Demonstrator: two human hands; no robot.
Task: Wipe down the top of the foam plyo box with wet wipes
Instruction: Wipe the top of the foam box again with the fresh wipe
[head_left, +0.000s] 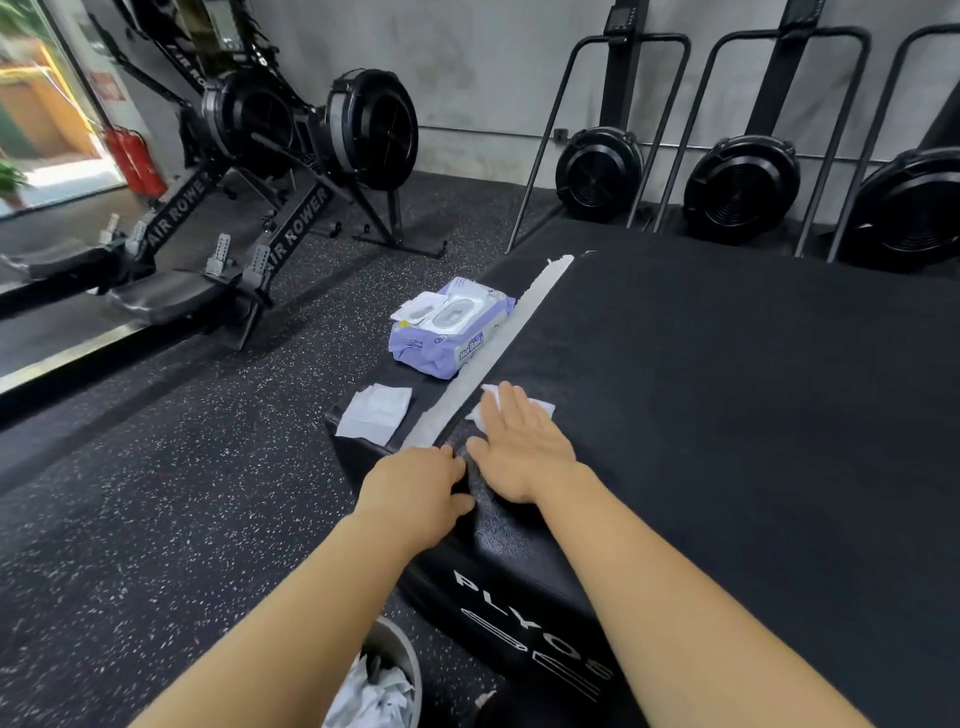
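Foam plyo box (727, 415): wiping of the top under way, likely much surface left. Right hand (524, 441): fingers straight, pressing wet wipe (541, 406) at top's near-left edge. Left hand (421, 483): fingers curled over box corner.

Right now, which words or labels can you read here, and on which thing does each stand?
"AIR ROWER": rail of the nearer rowing machine; repeated, partly hidden, on the farther rowing machine.
"PLYOS": side of the foam plyo box.
Wet wipes pack: brand print too blurred to read.
Red wall sign: too blurred to read.
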